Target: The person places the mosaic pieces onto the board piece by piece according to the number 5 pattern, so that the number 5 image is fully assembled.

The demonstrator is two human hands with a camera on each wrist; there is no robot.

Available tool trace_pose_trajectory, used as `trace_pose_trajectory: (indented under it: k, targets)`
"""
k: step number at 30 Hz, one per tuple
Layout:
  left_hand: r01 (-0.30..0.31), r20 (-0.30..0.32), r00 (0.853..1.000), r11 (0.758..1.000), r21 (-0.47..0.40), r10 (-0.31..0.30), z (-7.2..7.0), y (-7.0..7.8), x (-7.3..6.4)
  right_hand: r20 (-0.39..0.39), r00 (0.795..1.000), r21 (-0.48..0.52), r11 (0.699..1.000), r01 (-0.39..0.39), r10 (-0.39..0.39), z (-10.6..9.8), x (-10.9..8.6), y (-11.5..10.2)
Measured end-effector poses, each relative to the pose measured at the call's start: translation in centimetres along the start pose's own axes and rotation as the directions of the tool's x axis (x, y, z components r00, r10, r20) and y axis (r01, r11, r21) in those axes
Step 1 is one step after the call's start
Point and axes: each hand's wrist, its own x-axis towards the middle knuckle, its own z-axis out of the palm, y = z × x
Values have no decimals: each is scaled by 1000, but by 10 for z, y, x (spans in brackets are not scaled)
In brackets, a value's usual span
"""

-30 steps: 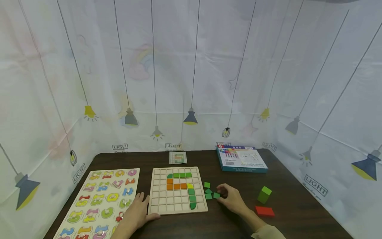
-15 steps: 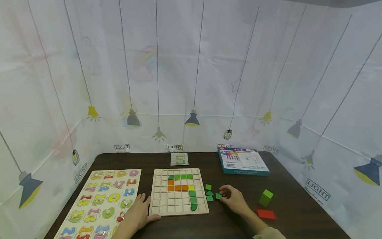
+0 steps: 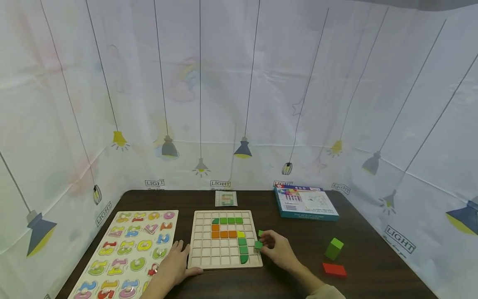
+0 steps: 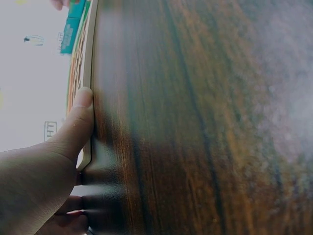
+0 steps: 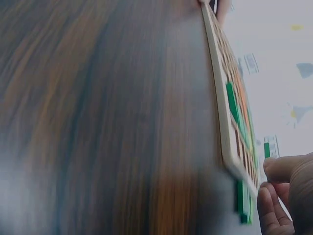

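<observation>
A pale wooden grid board (image 3: 205, 251) bears a bent row of green, orange and yellow tiles in its cells. My left hand (image 3: 173, 263) rests at the board's near left corner. Its thumb (image 4: 78, 117) lies straight against the near edge in the left wrist view, with the other fingers along the left side. By the board's right edge, my right hand (image 3: 279, 251) pinches a green square tile (image 3: 258, 245) between thumb and fingers. In the right wrist view that green tile (image 5: 267, 150) stands up from the fingertips. Another green tile (image 3: 260, 233) shows just beyond the hand.
Left of the board lies a number puzzle (image 3: 128, 245) with knobbed pieces. A small pattern card (image 3: 226, 198) sits behind the board. At the back right is a flat box (image 3: 308, 203). A green block (image 3: 334, 249) and a red block (image 3: 334, 270) stand at the right.
My right hand has moved left with the green square tile, from beside the loose tiles to the board's right edge, and now covers some of them. The left hand keeps its place.
</observation>
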Motion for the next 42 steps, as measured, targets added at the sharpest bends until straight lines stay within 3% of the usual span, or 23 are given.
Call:
trace_pose_trajectory:
  k: [8,18,42]
  targets:
    - [0,6,1000,1000,-13,0,0,0,0,121,991,17,998,60,-61,24,4,-14]
    - [-2,-4,1000,1000,-6,2,-1,1,0,208,970,47,992,120,-127,42,6,-25]
    - [-11,-27,1000,1000,11,12,3,1,0,266,952,-18,987,160,-150,49,9,-31]
